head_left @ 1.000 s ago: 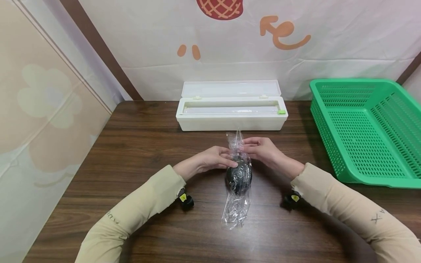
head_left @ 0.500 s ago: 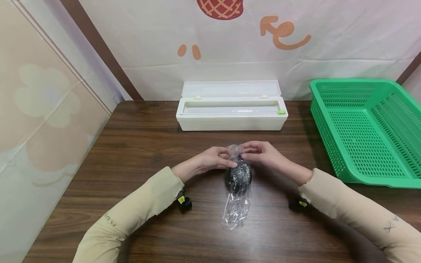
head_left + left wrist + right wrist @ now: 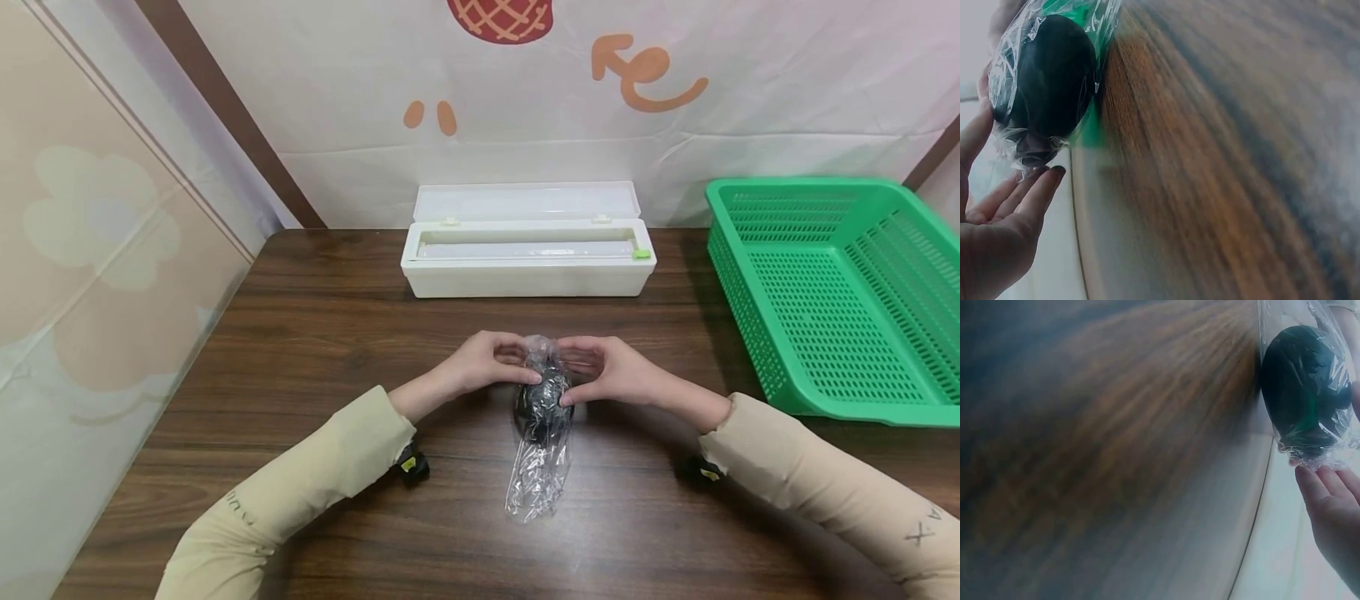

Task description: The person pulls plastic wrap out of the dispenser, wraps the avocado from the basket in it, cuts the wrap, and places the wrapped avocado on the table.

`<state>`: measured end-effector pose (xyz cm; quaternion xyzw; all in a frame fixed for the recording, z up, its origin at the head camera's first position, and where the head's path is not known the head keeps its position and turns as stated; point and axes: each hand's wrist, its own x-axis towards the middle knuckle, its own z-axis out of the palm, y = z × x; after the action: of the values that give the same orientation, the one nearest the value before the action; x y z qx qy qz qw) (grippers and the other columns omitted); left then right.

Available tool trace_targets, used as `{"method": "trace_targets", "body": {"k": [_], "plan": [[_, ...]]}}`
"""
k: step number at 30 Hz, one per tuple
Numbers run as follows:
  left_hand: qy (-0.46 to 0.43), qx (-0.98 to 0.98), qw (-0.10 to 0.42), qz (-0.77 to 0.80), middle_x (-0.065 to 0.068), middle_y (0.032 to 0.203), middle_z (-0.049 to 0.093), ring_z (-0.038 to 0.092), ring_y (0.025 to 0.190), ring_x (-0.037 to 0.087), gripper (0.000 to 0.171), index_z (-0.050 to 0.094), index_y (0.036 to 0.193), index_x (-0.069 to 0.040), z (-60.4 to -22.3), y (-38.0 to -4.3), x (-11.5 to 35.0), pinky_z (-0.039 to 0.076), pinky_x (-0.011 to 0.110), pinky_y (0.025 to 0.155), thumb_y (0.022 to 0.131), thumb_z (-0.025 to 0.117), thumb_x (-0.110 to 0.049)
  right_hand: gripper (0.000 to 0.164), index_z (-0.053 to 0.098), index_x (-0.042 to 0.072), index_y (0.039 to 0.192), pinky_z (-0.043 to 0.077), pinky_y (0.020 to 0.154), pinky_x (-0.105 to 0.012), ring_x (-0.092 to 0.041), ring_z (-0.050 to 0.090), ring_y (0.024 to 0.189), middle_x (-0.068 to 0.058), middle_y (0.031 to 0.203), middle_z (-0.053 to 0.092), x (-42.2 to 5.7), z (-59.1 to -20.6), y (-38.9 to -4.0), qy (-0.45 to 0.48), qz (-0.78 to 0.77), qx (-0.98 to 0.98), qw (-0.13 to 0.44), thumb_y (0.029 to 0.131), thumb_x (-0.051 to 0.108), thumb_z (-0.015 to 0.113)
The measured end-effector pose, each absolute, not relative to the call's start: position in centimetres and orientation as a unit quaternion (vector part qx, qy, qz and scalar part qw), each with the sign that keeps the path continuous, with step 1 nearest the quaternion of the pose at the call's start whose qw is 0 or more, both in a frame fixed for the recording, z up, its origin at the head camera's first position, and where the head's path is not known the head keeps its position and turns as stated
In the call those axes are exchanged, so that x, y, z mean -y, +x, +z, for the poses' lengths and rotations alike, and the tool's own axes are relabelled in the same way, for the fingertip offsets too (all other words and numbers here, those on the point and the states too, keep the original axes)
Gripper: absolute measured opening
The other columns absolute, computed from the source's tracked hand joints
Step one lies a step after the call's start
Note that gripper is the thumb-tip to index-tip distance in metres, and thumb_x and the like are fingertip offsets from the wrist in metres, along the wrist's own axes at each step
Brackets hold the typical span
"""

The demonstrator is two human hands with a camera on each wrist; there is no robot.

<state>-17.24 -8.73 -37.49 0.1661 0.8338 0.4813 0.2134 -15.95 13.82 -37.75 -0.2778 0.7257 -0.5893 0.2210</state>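
Note:
A dark, smooth egg-shaped thing (image 3: pixel 542 417) lies wrapped in clear cling film (image 3: pixel 537 483) at the middle of the table. The film's near end trails loose toward the person, and its far end is bunched up against the dark thing. My left hand (image 3: pixel 491 364) holds the bundle from the left, thumb on top and fingers round the far end. From the right, my right hand (image 3: pixel 618 372) holds it too, thumb on its upper side and fingers at the bunched film. Both wrist views show the dark thing (image 3: pixel 1057 81) through crinkled film, with fingertips at its far end.
Behind the hands stands a white cling film box (image 3: pixel 528 282), its lid raised and a roll inside. A green plastic basket (image 3: pixel 780 367) sits at the right on the brown wooden table (image 3: pixel 337 317). A printed cloth hangs at the back.
The film's far end, upright before, is now folded down against the dark thing. My right hand has come nearer, its thumb now on the bundle. The left hand stays nearly in place.

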Motion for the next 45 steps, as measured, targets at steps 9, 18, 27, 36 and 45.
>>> {"method": "trace_targets", "body": {"k": [9,18,27,36,45], "plan": [[0.255,-0.826,0.173,0.473,0.015,0.119,0.058,0.058,0.107,0.022,0.052,0.057,0.120,0.001,-37.3,-16.7,9.2,0.046,0.023,0.089,0.073,0.076,-0.014,0.066,0.041,-0.020,0.122,0.041,0.095,-0.033,-0.040,0.044,0.118,-0.033,0.124,0.047,-13.6,-37.7,-15.8,-0.255,-0.576,-0.747,0.215,0.068,-0.004,0.076],[0.384,-0.847,0.086,0.357,0.011,0.129,0.051,0.049,0.118,0.024,0.076,0.048,0.130,-0.006,-37.5,-15.7,9.8,0.037,0.029,0.101,0.065,0.082,-0.024,0.065,0.040,-0.022,0.122,0.044,0.092,-0.032,-0.040,0.046,0.116,-0.033,0.122,0.047,-13.6,-37.5,-15.3,-0.244,-0.568,-0.756,0.212,0.070,-0.004,0.074],[0.436,-0.834,0.041,0.337,0.010,0.129,0.052,0.047,0.121,0.021,0.061,0.056,0.124,-0.007,-37.4,-15.5,10.0,0.035,0.032,0.103,0.069,0.078,-0.023,0.063,0.047,-0.010,0.126,0.041,0.096,-0.029,-0.032,0.046,0.119,-0.023,0.128,0.048,-13.8,-37.7,-14.9,-0.286,-0.543,-0.772,0.166,0.070,-0.001,0.075],[0.432,-0.844,0.055,0.315,0.008,0.131,0.049,0.047,0.120,0.021,0.059,0.056,0.124,-0.007,-37.2,-15.5,10.2,0.037,0.029,0.101,0.072,0.075,-0.026,0.047,0.060,0.005,0.119,0.044,0.095,-0.032,-0.023,0.053,0.113,-0.008,0.122,0.058,-14.1,-37.8,-14.3,-0.406,-0.405,-0.819,-0.014,0.075,0.012,0.073],[0.437,-0.845,0.054,0.304,0.011,0.133,0.046,0.044,0.123,0.020,0.058,0.050,0.129,-0.005,-37.0,-15.1,10.1,0.034,0.029,0.103,0.078,0.070,-0.025,0.034,0.066,0.005,0.111,0.048,0.089,-0.034,-0.023,0.057,0.108,-0.009,0.115,0.061,-14.5,-37.6,-14.4,-0.431,-0.366,-0.824,-0.025,0.078,0.011,0.070]]}}
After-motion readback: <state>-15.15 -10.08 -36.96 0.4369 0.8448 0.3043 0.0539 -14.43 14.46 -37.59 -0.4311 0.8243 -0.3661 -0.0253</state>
